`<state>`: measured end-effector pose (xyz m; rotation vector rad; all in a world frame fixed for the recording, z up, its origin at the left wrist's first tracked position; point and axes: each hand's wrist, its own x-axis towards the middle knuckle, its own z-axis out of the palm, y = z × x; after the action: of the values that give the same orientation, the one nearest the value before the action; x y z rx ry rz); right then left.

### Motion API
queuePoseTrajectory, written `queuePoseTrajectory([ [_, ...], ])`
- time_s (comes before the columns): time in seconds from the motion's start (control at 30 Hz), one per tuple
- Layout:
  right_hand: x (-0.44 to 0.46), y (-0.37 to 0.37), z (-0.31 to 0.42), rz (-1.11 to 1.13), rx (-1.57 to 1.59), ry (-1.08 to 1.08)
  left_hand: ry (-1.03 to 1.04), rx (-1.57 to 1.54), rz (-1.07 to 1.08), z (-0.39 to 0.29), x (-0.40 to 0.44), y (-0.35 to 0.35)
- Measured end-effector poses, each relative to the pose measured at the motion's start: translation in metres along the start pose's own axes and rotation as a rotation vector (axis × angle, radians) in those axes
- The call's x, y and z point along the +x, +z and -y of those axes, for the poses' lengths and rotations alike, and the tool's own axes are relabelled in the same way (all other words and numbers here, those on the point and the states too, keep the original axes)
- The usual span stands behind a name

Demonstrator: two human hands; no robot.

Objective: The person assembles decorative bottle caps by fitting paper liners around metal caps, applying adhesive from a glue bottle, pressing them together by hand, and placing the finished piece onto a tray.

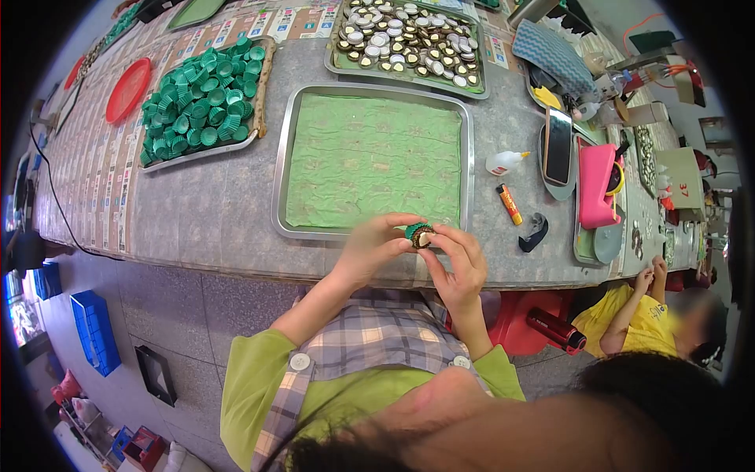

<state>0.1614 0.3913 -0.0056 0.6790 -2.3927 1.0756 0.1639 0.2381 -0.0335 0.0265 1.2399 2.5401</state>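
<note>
Above the front edge of the green-lined tray, my two hands meet around one small piece. My left hand (381, 242) pinches a green fluted cup (412, 230). Against it, my right hand (458, 263) is closed on a dark, gold-edged fluted cap (422, 235) with a cream-coloured middle. Whether the cap sits inside the cup or only touches it, I cannot tell. Behind my hands lies the metal tray (279, 169) with its wrinkled green lining. Many more green fluted cups (206, 98) are heaped on a tray at the left.
A tray of round caps with white or cream middles (409, 43) stands at the back. To the right are a white glue bottle (503, 163), an orange stick (510, 204), a black strap (534, 234), a phone (558, 145) and a pink holder (598, 186). A person in yellow (629, 318) sits at right.
</note>
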Motion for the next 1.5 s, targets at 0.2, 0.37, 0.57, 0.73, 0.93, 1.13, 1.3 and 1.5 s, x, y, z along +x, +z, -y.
queuePoseTrajectory([
  [0.2, 0.0012, -0.0005, 0.0017, 0.012, 0.018, 0.036, -0.012, -0.054, -0.016, 0.0014, 0.0002, -0.0013],
  [0.37, 0.0009, -0.0003, 0.0008, 0.023, 0.022, 0.043, -0.007, -0.068, -0.016, 0.0016, 0.0005, -0.0012],
  [0.57, 0.0013, -0.0002, 0.0007, 0.023, 0.02, 0.043, -0.014, -0.04, -0.024, 0.0014, 0.0007, -0.0008],
  [0.73, 0.0024, -0.0014, 0.0011, 0.035, 0.034, 0.066, -0.009, -0.021, -0.027, 0.0041, 0.0015, -0.0024],
  [0.93, 0.0025, -0.0014, 0.0002, 0.036, 0.026, 0.062, 0.001, -0.01, -0.017, 0.0034, 0.0023, -0.0025],
  [1.13, 0.0027, -0.0014, -0.0007, 0.038, 0.021, 0.065, 0.008, 0.01, -0.016, 0.004, 0.0028, -0.0025],
  [1.3, 0.0031, -0.0013, -0.0012, 0.035, 0.02, 0.063, 0.005, 0.051, -0.043, 0.0067, 0.0028, -0.0039],
  [1.5, 0.003, -0.0009, -0.0004, 0.042, 0.018, 0.094, -0.06, 0.04, -0.077, 0.0009, 0.003, 0.0014],
])
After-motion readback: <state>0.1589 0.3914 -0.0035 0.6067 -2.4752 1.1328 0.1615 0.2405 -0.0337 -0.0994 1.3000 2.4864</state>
